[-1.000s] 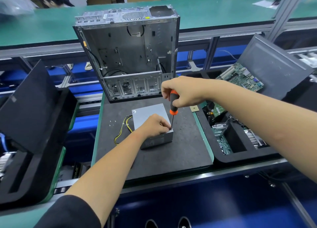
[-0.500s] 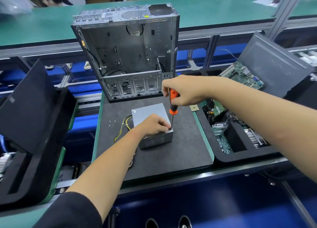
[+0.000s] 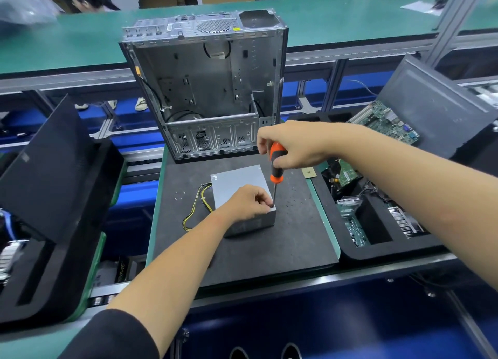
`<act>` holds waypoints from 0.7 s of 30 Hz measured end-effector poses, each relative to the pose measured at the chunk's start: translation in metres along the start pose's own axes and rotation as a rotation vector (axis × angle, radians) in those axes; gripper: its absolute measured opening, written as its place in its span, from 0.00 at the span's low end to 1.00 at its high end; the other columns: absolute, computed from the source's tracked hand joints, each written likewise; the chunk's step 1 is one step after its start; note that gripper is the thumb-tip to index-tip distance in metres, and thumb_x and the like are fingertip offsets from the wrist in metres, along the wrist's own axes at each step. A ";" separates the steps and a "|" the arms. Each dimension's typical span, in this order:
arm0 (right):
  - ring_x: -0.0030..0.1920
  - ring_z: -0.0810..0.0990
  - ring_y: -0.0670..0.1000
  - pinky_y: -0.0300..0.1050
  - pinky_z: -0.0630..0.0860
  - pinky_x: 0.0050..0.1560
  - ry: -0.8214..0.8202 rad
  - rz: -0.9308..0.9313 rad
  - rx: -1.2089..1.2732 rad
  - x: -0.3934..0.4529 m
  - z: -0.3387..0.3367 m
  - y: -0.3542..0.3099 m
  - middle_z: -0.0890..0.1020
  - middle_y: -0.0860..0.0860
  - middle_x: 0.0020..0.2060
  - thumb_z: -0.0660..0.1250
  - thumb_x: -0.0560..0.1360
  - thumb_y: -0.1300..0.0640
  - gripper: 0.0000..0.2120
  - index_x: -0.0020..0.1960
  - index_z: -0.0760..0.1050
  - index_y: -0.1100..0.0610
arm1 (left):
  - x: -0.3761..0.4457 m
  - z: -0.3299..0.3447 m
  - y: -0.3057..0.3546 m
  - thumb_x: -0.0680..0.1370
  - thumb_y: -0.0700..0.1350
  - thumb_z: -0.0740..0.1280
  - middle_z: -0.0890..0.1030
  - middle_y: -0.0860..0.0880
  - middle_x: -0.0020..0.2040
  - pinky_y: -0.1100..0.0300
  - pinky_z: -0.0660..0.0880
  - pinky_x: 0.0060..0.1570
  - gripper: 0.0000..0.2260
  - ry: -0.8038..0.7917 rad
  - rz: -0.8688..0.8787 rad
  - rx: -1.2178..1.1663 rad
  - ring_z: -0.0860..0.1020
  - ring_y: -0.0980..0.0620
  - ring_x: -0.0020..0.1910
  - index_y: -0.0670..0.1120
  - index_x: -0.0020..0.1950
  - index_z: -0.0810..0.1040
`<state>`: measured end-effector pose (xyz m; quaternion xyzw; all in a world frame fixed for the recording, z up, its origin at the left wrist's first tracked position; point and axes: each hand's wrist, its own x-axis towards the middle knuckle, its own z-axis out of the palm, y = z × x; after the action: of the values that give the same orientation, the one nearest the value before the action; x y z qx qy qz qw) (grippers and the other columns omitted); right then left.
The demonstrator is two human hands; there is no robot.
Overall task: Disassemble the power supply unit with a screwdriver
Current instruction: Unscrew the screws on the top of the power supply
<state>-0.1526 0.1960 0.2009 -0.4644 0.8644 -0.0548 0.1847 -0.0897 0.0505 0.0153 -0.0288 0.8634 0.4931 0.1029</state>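
The power supply unit [image 3: 238,182] is a grey metal box lying flat on the black foam mat [image 3: 269,250], with yellow and black cables [image 3: 194,210] trailing from its left side. My right hand [image 3: 292,145] grips the orange and black screwdriver [image 3: 277,167] from above. The screwdriver stands upright, its tip at the box's near right top corner. My left hand [image 3: 246,202] rests on the box's top. Its thumb and forefinger pinch a small dark piece, seemingly a screw [image 3: 271,204], right at the tip.
An open, gutted computer case [image 3: 204,89] stands just behind the mat. A few loose screws [image 3: 179,195] lie left of the cables, and a small square chip [image 3: 309,173] lies to the right. A foam tray [image 3: 390,250] with circuit boards borders the right; black foam trays [image 3: 54,170] stand at left.
The screwdriver stays upright at the same corner. My left fingers have drawn together around its tip.
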 end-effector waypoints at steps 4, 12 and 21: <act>0.42 0.75 0.51 0.48 0.71 0.41 0.022 0.053 -0.014 -0.002 0.005 0.003 0.77 0.46 0.40 0.66 0.76 0.52 0.09 0.53 0.69 0.52 | 0.000 0.005 -0.002 0.70 0.38 0.72 0.75 0.55 0.31 0.71 0.67 0.32 0.06 0.058 0.047 0.059 0.69 0.63 0.26 0.48 0.38 0.79; 0.34 0.77 0.49 0.46 0.68 0.33 0.043 0.085 -0.124 0.003 0.007 0.005 0.75 0.49 0.36 0.60 0.81 0.49 0.08 0.49 0.67 0.54 | 0.001 0.004 0.003 0.72 0.36 0.72 0.80 0.46 0.45 0.62 0.71 0.44 0.03 0.067 0.112 0.180 0.76 0.51 0.41 0.41 0.45 0.84; 0.41 0.78 0.55 0.50 0.74 0.41 0.007 0.059 -0.084 -0.001 0.007 0.002 0.81 0.50 0.39 0.64 0.77 0.47 0.11 0.49 0.67 0.53 | 0.001 0.007 0.004 0.73 0.37 0.71 0.80 0.46 0.48 0.64 0.72 0.46 0.04 0.083 0.119 0.236 0.76 0.52 0.42 0.41 0.47 0.84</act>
<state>-0.1509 0.1978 0.1940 -0.4458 0.8800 -0.0149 0.1635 -0.0903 0.0589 0.0154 0.0143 0.9191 0.3918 0.0405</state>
